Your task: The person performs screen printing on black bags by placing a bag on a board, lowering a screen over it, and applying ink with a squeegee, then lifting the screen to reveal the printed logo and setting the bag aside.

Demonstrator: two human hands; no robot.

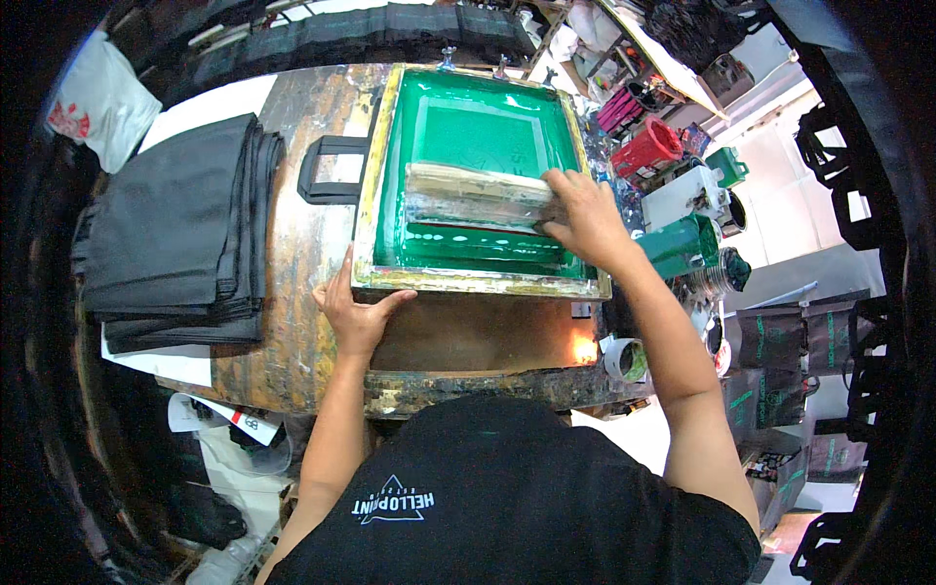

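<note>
A wooden-framed printing screen (363, 229) lies on the worktable, its mesh spread with green ink (478, 132). Across the mesh stands a squeegee (468, 195) with a pale wooden grip and an ink-smeared lower part. My right hand (593, 222) is closed round the squeegee's right end. At the frame's near left corner my left hand (356, 312) grips the wood, thumb along the front edge and fingers up the left side. A black bag handle (317, 171) sticks out from under the frame's left side; the rest of that bag is hidden.
Left of the screen lies a stack of black fabric bags (171, 219). Along the right side stand a red container (648, 141), a green ink container (682, 244) and a white cup (624, 359). Clamps (447, 58) rise behind the frame. More black bags (361, 34) line the back.
</note>
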